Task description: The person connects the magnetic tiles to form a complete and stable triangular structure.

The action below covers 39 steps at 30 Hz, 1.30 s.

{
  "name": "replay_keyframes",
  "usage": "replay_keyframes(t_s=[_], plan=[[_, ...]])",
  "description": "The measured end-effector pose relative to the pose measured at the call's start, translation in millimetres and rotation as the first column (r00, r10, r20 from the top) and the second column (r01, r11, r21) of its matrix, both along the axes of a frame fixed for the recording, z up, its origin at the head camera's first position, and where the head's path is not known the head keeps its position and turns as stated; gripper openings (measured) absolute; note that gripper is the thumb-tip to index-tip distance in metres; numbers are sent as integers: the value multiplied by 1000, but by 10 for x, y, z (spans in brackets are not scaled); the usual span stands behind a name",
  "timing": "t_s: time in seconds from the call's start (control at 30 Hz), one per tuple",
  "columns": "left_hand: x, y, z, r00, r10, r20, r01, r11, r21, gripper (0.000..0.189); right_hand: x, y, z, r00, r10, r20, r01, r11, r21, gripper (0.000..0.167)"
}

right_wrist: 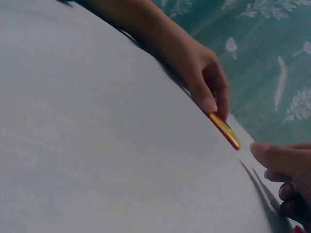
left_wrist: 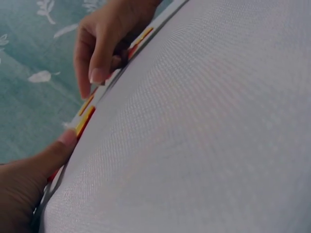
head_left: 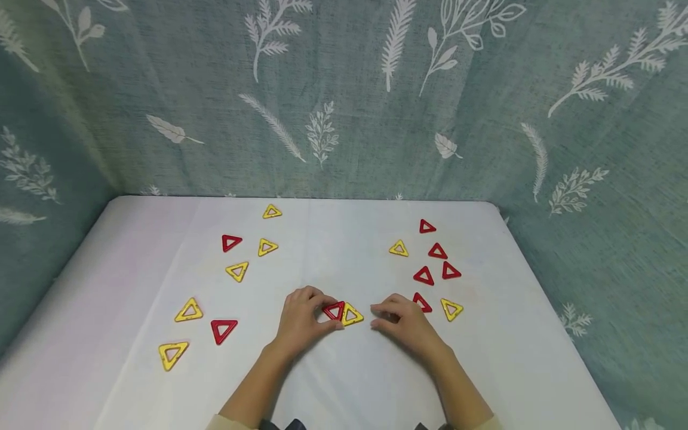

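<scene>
Near the front middle of the table, my left hand (head_left: 305, 319) holds a red hollow triangle tile (head_left: 334, 310) between its fingers and thumb. A yellow hollow triangle tile (head_left: 352, 314) adjoins it on the right, edge against edge. The left thumb (left_wrist: 63, 143) comes up to where the two tiles meet. My right hand (head_left: 403, 322) hovers just right of the yellow tile, its thumb and fingers bent loosely with a gap between them and no tile there. In the right wrist view, the yellow tile (right_wrist: 226, 131) appears edge-on beside the left fingertips.
Loose triangle tiles lie scattered on the white tabletop (head_left: 333, 251). To the left are several yellow ones (head_left: 173, 355) and two red ones (head_left: 223, 329). On the right, several red tiles (head_left: 423, 275) and two yellow ones (head_left: 451, 309) lie. A leaf-patterned green cloth (head_left: 344, 119) rises behind the table.
</scene>
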<state>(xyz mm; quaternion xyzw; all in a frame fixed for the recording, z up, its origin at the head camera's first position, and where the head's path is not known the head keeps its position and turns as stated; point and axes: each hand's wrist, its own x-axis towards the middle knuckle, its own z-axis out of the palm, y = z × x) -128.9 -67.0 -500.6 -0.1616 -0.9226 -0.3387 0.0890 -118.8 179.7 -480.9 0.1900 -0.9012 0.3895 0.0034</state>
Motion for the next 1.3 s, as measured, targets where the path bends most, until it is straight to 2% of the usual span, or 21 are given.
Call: replay_keyframes(t_s=[0.1,0.2,0.27,0.37,0.5,0.63,0.8,1.0,1.3], plan=[[-2,-11,1,1000,-7,-3,7,1000,10,41,-12,80,11,997,-14,-79,17,999,38,37],[-7,-17,-9,1000,-5,-3,5,1000,27,42,-33,188,40,983,-25,-183,39,997,74,41],[-6,-21,-15,1000,-5,1,5,999,47,42,-43,266,77,977,-43,-207,61,995,82,43],[-9,-26,-20,1000,0,-7,0,998,60,41,-58,386,132,980,-98,-174,116,988,102,45],[-11,-41,-24,999,-2,-33,5,998,68,40,-74,533,159,979,-175,-104,192,964,182,48],[-8,-53,-29,999,-15,-43,18,997,75,41,-88,672,131,974,-205,-98,223,941,253,50],[-23,-45,-31,999,-27,-27,29,996,84,44,-99,781,107,970,-207,-127,235,929,287,48],[-11,-30,-11,999,2,48,-6,995,100,47,-106,773,96,974,-189,-122,216,935,281,41],[-22,-43,-30,1000,-19,4,19,998,63,43,-121,670,79,982,-140,-124,169,948,269,39]])
